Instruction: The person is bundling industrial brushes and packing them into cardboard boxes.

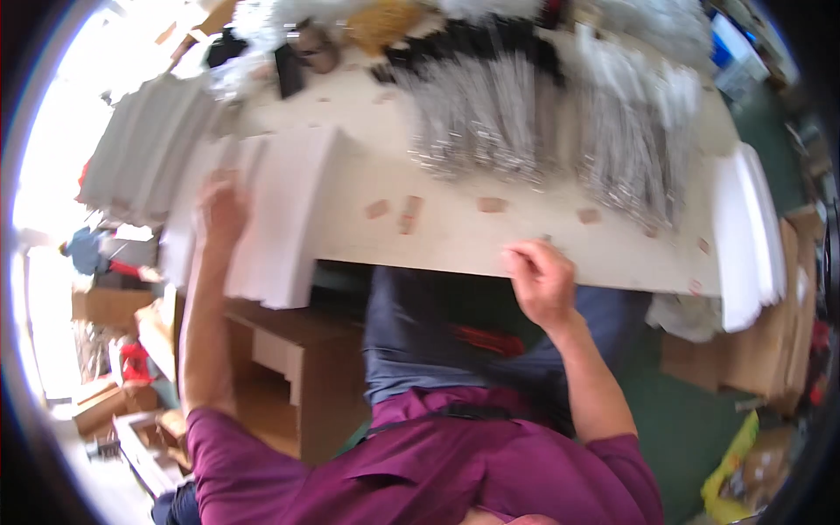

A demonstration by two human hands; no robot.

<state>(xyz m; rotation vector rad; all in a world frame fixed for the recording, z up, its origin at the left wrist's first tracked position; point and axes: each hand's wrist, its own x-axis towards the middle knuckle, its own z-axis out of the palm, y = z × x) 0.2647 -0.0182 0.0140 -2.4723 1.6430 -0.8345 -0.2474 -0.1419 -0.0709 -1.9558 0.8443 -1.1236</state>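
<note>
My left hand (223,208) is over a stack of long white flat pieces (293,192), apparently foam or card, at the left of the table. Motion smears its fingers, so their grip is unclear. Near the front edge of the table my right hand (542,278) is closed, its fingers curled in. Whatever it may hold is hidden or too small to name. Beyond it lies a bundle of thin grey rods with black ends (481,96) and shiny tips. To the right is a similar bundle with white ends (639,131).
More pale flat pieces (149,140) lie at the far left, and white ones (748,236) hang over the right edge. Small brownish tape scraps (492,205) dot the table (367,241). Plastic bags (647,26) line the back. An open cardboard box (302,376) stands below.
</note>
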